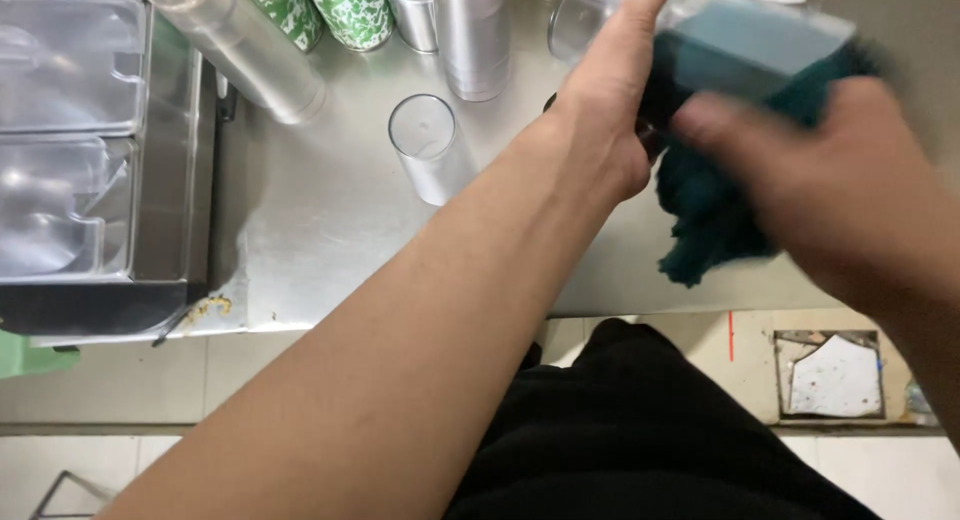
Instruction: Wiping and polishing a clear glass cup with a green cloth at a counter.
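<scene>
Wiping is under way at the counter's (pixel 330 220) near edge, toward its right end. The left hand (pixel 610 90) is clamped round a clear container (pixel 740 40) with a pale blue, boxy look, held tilted above the counter. The right hand (pixel 830 190) is closed on a dark teal cloth (pixel 710 220), which is bunched against the container's underside and hangs down below it. The right hand is blurred, so I judge the rubbing to be mid-stroke and not finished; how clean or dry the container already is cannot be told.

A clear cup (pixel 425 140) stands alone near the counter's middle, apart from both hands. Along the far edge are steel tumblers (pixel 470 30), two green patterned cups (pixel 350 10) and a leaning sleeve of stacked clear cups (pixel 240 50). At the left end sits a steel tray unit (pixel 170 180) with clear plastic lids. Crumbs lie at the near left corner. None of these looks handled right now.
</scene>
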